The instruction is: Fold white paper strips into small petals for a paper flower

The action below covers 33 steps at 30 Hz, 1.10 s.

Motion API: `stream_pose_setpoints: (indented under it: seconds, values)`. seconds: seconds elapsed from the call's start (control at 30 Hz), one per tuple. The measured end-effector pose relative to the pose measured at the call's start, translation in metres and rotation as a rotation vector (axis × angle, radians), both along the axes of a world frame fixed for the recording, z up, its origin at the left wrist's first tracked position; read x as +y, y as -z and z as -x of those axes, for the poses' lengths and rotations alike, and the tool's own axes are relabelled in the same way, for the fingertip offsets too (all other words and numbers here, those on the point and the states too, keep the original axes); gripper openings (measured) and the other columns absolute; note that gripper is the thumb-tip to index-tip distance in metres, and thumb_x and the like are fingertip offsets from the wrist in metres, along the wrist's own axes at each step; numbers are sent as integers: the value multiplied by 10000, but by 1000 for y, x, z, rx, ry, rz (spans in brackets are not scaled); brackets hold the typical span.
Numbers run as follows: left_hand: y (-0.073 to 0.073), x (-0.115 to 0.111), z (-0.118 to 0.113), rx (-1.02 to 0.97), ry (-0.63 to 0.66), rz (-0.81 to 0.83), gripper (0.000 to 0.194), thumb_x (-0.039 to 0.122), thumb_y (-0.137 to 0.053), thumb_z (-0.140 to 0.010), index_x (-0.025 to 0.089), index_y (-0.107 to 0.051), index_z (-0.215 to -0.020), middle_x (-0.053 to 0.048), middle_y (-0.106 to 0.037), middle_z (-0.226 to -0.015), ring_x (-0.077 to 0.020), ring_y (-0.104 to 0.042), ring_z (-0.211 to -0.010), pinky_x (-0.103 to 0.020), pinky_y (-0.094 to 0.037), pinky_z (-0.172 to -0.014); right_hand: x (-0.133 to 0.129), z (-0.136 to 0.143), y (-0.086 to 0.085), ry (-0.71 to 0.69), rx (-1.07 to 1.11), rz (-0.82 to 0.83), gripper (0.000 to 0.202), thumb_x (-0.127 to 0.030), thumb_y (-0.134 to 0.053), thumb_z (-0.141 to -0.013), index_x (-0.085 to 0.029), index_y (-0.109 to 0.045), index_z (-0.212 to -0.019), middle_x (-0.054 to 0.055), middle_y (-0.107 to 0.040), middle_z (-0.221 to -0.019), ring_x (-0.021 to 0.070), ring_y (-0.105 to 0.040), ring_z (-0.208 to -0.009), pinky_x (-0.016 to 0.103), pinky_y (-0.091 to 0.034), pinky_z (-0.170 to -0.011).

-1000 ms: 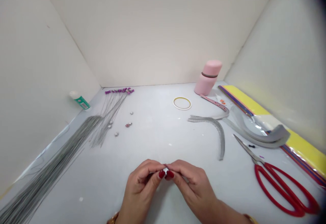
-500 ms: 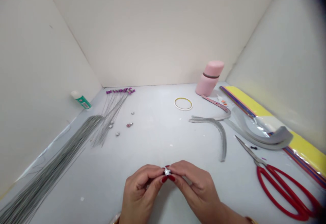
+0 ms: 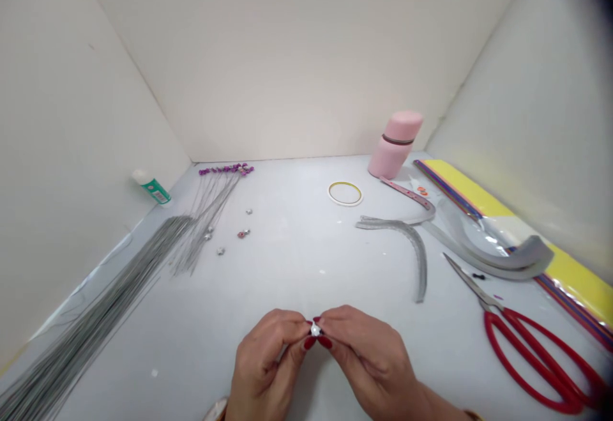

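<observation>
A small silvery-white folded paper star is pinched between my two hands, low in the middle of the view. My left hand grips it from the left with thumb and forefinger. From the other side, my right hand pinches it the same way, so the fingertips of both hands nearly meet. The fingers cover most of its edges. Farther off on the left lie similar little stars, among them a silver star and a red-and-silver one.
Left: grey wires, purple-tipped stems and a green-and-white tube. Behind: a tape ring and pink bottle. Right: curled grey paper strips, red-handled scissors and a yellow-topped pack of coloured strips.
Both hands have shifted down very slightly with the star still pinched between them. The star looks a little turned and more covered by the fingers.
</observation>
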<state>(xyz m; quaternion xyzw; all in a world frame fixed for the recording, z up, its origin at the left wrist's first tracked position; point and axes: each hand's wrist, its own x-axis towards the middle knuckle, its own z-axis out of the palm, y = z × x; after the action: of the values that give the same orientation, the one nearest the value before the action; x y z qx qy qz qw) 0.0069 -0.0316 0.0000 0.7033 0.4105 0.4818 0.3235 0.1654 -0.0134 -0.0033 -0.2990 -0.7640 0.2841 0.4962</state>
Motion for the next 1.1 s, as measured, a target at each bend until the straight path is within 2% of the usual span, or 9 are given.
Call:
stream_pose_setpoints:
  seconds: [0.13, 0.23, 0.33, 0.43, 0.57, 0.77, 0.9, 1.1]
  values:
    - [3, -1, -2, -19, -15, 40, 181, 17, -500, -783, 172, -586, -823, -37, -613, -759, -138, -582, -698, -227, -468, -642, -1, 3, 1, 35, -10, 18, 246, 8, -486, -756, -157, -596, -901, 69, -647, -733, 159, -602, -679, 242, -506, -600]
    - [6, 1, -3, -78, -33, 113, 156, 51, -516, -793, 184, -596, -801, -18, -617, -751, -128, -588, -696, -212, -468, -643, -2, 2, 3, 34, -23, 117, 207, -33, -471, -784, -164, -595, -885, 58, -635, -736, 151, -598, -671, 243, -497, -607]
    - [8, 2, -2, -114, -36, 164, 155, 70, -523, -800, 198, -606, -825, -13, -622, -775, -130, -595, -731, -215, -473, -663, -2, -1, 3, 16, -41, 183, 241, -63, -462, -806, -177, -568, -989, 54, -645, -808, 143, -608, -713, 232, -497, -643]
    - [8, 2, 0, -121, -35, 177, 176, 67, -514, -806, 208, -609, -852, -13, -626, -799, -135, -597, -761, -223, -474, -683, -2, -3, 2, -7, -54, 144, 317, -42, -473, -800, -183, -542, -1076, 61, -657, -881, 140, -616, -781, 222, -496, -693]
    - [8, 1, 0, -120, -14, 161, 181, 64, -516, -800, 204, -613, -862, -19, -635, -803, -137, -601, -751, -222, -479, -673, -2, -1, 2, 31, -30, 137, 246, -35, -525, -774, -173, -601, -963, 52, -672, -798, 140, -627, -726, 214, -499, -657]
    - [6, 1, -3, -128, -32, 221, 172, 85, -535, -793, 200, -623, -887, -29, -647, -814, -146, -613, -750, -223, -495, -654, -2, 0, 5, 90, 83, 355, 88, -95, -605, -740, -161, -635, -790, 36, -661, -691, 142, -628, -628, 213, -503, -577]
    - [6, 2, -1, -152, -1, 191, 188, 72, -556, -777, 205, -635, -885, -28, -653, -813, -143, -617, -747, -223, -502, -657, -1, 0, 8, 53, 156, 457, 56, -130, -626, -736, -168, -642, -773, 36, -661, -690, 152, -633, -634, 230, -511, -577]
    - [7, 3, 0, -179, -33, 150, 169, 56, -582, -755, 203, -649, -805, -9, -651, -752, -125, -609, -691, -204, -495, -624, 1, -1, 3, -7, 163, 428, 85, -128, -605, -753, -180, -662, -788, 39, -668, -688, 149, -629, -626, 237, -504, -580]
